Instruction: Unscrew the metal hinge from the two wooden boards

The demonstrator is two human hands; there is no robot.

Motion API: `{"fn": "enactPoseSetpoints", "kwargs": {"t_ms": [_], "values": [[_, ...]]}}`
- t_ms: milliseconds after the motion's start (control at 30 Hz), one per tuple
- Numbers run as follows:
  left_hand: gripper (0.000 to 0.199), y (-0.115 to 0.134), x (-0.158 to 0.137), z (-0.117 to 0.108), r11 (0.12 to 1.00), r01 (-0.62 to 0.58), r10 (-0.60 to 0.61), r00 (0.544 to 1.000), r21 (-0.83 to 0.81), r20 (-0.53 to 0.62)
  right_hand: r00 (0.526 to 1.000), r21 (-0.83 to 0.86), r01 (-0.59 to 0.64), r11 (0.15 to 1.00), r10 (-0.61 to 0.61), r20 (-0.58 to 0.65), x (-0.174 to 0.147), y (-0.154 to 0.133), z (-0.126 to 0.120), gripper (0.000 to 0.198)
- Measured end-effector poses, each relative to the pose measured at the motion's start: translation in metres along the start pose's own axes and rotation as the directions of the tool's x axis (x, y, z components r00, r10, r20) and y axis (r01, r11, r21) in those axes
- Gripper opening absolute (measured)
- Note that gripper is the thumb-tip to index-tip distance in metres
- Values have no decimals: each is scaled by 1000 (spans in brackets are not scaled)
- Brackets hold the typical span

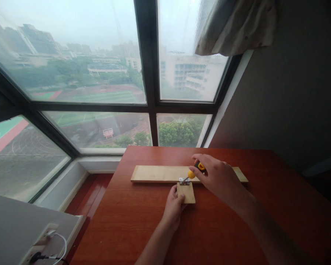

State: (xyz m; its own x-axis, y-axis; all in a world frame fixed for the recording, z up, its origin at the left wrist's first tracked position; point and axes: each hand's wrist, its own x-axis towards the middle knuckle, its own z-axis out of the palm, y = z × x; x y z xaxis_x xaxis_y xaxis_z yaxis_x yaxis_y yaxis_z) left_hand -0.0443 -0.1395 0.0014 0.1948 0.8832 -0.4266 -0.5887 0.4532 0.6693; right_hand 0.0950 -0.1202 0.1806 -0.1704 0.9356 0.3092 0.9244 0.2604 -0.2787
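My right hand is closed around the yellow and black handle of a screwdriver. The screwdriver slants down to the left, its tip at a small metal hinge. That hinge lies across the joint between a long pale wooden board and a small square wooden block. My left hand grips the small block by its left side, thumb on top and fingers beneath. The long board lies flat, crosswise on the table, and my right hand hides part of it. Whether a screw sits under the tip is too small to tell.
The reddish-brown table stands against large windows with a dark frame. A curtain hangs at the upper right beside a dark wall. Low on the left, a wall outlet holds plugs with a white cable.
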Motion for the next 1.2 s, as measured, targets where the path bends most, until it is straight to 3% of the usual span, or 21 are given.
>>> {"fn": "enactPoseSetpoints", "kwargs": {"t_ms": [233, 467, 700, 933, 1100, 1200], "values": [[50, -1, 1, 0, 1000, 2, -2, 1000, -20, 4, 992, 84, 123, 989, -125, 16, -5, 1, -7, 48], [46, -2, 2, -2, 1000, -7, 7, 1000, 8, 24, 999, -99, -41, 994, 42, 8, 0, -1, 1, 40], [48, -1, 1, 0, 1000, -1, 1, 1000, 1, 13, 988, 45, 150, 988, -152, 39, -5, 0, -7, 58], [47, 0, 0, 0, 1000, -1, 1, 1000, 20, -2, 1000, 4, 2, 1000, -2, -30, 1, 2, 4, 32], [48, 0, -1, 1, 1000, 0, 0, 1000, 20, 4, 995, 152, 101, 983, -101, -12, -2, 2, -1, 51], [48, 0, -1, 1, 1000, -3, 3, 1000, 20, 11, 993, 184, 108, 977, -99, -60, -3, 1, 1, 50]]}}
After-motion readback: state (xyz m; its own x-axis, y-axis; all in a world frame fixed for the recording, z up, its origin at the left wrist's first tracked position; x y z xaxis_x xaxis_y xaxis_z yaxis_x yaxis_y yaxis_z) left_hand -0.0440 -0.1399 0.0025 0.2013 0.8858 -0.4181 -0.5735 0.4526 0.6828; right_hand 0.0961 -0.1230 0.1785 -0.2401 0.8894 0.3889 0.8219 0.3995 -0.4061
